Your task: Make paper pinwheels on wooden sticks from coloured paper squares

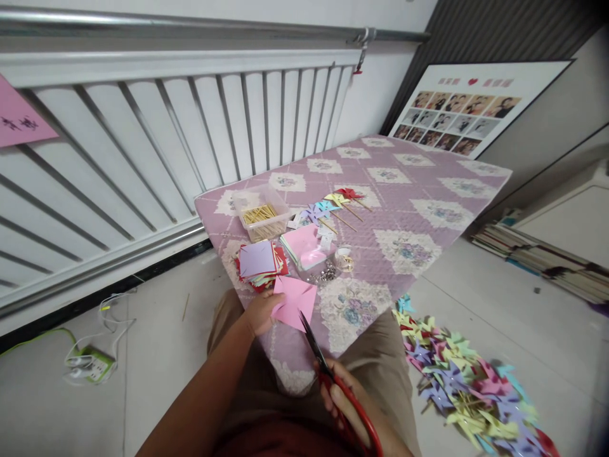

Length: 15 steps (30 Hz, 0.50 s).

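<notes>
My left hand pinches a pink paper square at its left edge, holding it just above the purple quilted table. My right hand grips red-handled scissors whose dark blades point up and meet the pink square's lower edge. A stack of coloured paper squares lies right behind the left hand.
On the table stand a clear box of wooden sticks, a second paper stack, small metal pins and a few finished pinwheels. Several pinwheels are heaped on the floor at right. A power strip with cables lies at left.
</notes>
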Tool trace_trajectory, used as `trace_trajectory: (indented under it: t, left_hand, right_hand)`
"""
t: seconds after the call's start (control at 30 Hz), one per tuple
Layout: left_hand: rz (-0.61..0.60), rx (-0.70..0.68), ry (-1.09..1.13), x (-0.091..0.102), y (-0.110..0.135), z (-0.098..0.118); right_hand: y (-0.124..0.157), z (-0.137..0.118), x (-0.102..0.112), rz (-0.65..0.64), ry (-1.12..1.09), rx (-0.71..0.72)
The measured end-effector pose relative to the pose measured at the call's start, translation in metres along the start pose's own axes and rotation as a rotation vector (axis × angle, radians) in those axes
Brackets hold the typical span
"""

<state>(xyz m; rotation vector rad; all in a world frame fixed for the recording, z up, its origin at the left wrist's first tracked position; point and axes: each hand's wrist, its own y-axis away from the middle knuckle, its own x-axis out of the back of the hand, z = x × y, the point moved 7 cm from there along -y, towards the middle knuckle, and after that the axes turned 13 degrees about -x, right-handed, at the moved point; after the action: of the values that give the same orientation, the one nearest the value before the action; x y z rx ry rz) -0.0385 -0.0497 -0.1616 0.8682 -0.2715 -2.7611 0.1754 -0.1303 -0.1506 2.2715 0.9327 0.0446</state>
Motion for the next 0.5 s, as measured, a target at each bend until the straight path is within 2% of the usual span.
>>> trace_trajectory:
  t: [0.17,0.37,0.5]
  left_hand:
    - [-0.065,0.010,-0.015,-0.004,0.000,-0.001]
    - [-0.046,-0.004,-0.022,-0.007,0.000,0.004]
    - [-0.035,-0.006,-0.014,-0.007,0.000,0.005]
  right_hand:
    - [-0.002,-0.003,0.001,0.036,0.042,0.000]
    - [-0.005,-0.008,-0.001,0.028,0.075,-0.029]
    - [-0.005,-0.015,0.001,0.077,0.141,-0.066]
